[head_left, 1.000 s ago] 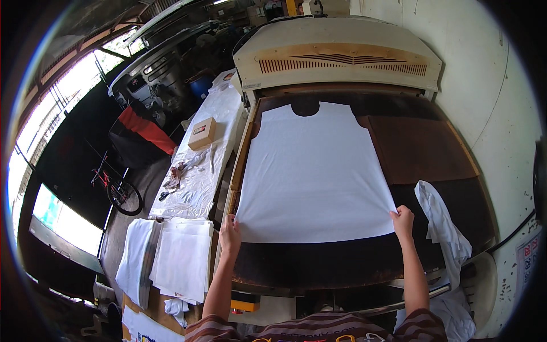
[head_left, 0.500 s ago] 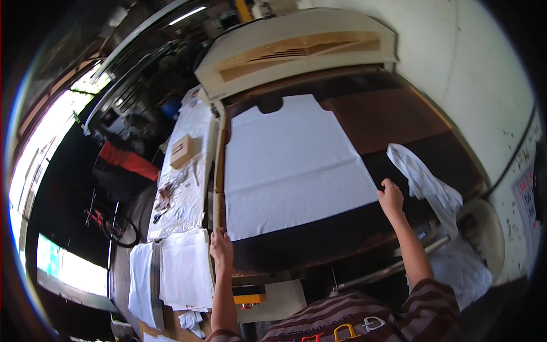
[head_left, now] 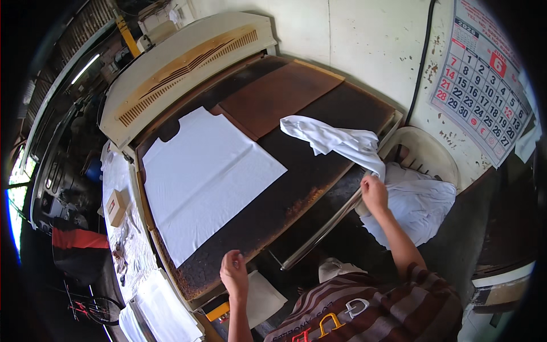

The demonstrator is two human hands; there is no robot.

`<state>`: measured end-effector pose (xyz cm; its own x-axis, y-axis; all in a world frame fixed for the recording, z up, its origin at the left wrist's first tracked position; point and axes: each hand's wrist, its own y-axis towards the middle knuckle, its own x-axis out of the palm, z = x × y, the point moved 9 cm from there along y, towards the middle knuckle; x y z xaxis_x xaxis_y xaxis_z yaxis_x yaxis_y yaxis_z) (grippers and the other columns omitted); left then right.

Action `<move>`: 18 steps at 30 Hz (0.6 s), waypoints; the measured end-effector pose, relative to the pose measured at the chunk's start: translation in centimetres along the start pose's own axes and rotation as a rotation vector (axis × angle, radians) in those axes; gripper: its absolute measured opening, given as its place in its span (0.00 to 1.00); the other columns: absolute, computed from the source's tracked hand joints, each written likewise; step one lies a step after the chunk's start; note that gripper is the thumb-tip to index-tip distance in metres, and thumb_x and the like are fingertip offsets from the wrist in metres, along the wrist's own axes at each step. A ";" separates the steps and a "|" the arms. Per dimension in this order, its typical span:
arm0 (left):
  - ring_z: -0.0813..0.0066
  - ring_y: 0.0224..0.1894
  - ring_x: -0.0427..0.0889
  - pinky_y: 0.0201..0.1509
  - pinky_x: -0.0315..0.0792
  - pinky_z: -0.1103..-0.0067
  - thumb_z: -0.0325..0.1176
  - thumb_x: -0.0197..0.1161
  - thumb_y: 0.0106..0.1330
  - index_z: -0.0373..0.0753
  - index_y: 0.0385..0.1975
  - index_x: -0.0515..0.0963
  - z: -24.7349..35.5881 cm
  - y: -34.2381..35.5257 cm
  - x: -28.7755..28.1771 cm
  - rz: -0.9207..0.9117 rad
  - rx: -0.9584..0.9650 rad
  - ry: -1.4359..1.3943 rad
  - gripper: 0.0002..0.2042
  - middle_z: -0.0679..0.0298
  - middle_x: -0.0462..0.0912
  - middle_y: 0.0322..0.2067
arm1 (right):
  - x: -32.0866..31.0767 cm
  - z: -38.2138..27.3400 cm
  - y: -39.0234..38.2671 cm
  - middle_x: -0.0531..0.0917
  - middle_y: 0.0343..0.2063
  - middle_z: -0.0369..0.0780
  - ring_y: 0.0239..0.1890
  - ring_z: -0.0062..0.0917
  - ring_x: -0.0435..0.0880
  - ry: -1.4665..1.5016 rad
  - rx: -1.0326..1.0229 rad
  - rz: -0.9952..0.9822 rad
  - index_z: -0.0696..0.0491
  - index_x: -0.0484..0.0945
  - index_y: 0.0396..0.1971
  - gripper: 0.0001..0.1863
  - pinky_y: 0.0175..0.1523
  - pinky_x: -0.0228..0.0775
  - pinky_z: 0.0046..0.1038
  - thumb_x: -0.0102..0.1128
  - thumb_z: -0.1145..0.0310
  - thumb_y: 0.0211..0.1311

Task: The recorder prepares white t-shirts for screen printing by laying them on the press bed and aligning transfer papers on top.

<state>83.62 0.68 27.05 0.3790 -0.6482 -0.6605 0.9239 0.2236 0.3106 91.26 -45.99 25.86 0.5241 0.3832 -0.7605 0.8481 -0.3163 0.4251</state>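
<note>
A flat white shirt piece [head_left: 208,174] lies creased on the dark bed of a heat press [head_left: 310,185]. My left hand [head_left: 233,272] is near the bed's front edge, below the piece and apart from it, fingers curled; what they hold, if anything, I cannot make out. My right hand [head_left: 374,195] has its fingers closed on the hanging end of a crumpled white cloth [head_left: 330,134], which lies over the bed's right front part. A brown sheet [head_left: 276,94] lies on the back of the bed.
White garments [head_left: 413,208] heap on a plastic chair [head_left: 433,141] at right, beside the wall with a calendar [head_left: 473,85]. A metal rail [head_left: 319,239] runs below the press front. At left are a covered table [head_left: 137,256], a box [head_left: 117,208], stacked sheets and a bicycle.
Both hands have let go of the flat piece's lower corners. The right hand has moved onto the crumpled cloth; the left has dropped clear of the piece. My view has swung right.
</note>
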 end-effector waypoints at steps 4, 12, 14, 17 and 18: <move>0.69 0.25 0.77 0.28 0.70 0.78 0.26 0.56 0.57 0.35 0.30 0.75 4.9 -1.1 4.0 -0.126 -0.042 -0.070 0.04 0.58 0.77 0.25 | -3.8 7.6 4.4 0.77 0.25 0.44 0.31 0.41 0.76 -0.025 0.148 0.128 0.54 0.72 0.27 0.04 0.35 0.67 0.39 0.54 0.72 0.50; 0.68 0.26 0.78 0.28 0.70 0.79 0.27 0.57 0.57 0.35 0.31 0.76 19.7 3.4 16.9 -0.244 0.058 -0.197 0.05 0.56 0.78 0.24 | 3.0 18.8 14.1 0.78 0.30 0.48 0.36 0.42 0.77 -0.033 0.158 0.032 0.53 0.74 0.37 0.15 0.42 0.69 0.39 0.58 0.68 0.45; 0.67 0.26 0.79 0.29 0.70 0.78 0.28 0.57 0.57 0.35 0.31 0.76 23.5 4.2 22.7 -0.312 0.076 -0.262 0.05 0.56 0.78 0.24 | 5.4 20.8 15.7 0.78 0.33 0.50 0.38 0.42 0.77 -0.064 0.113 -0.038 0.54 0.74 0.41 0.19 0.44 0.69 0.38 0.58 0.67 0.44; 0.65 0.28 0.79 0.32 0.70 0.76 0.30 0.57 0.57 0.34 0.32 0.76 27.8 5.5 31.4 -0.436 0.065 -0.357 0.07 0.55 0.78 0.24 | 8.0 23.0 17.8 0.78 0.37 0.49 0.39 0.42 0.77 0.117 0.190 -0.281 0.56 0.77 0.32 0.14 0.41 0.68 0.36 0.59 0.64 0.45; 0.64 0.28 0.79 0.33 0.70 0.75 0.31 0.57 0.57 0.34 0.33 0.76 28.3 5.8 33.9 -0.488 0.027 -0.329 0.08 0.55 0.79 0.24 | 8.7 22.2 18.4 0.77 0.40 0.49 0.38 0.43 0.77 0.266 0.190 -0.442 0.55 0.79 0.27 0.12 0.39 0.67 0.37 0.60 0.63 0.45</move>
<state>100.31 -40.56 25.79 -0.1305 -0.8643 -0.4857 0.9839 -0.1733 0.0439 109.65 -67.75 16.16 0.1438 0.7134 -0.6859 0.9758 -0.2175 -0.0216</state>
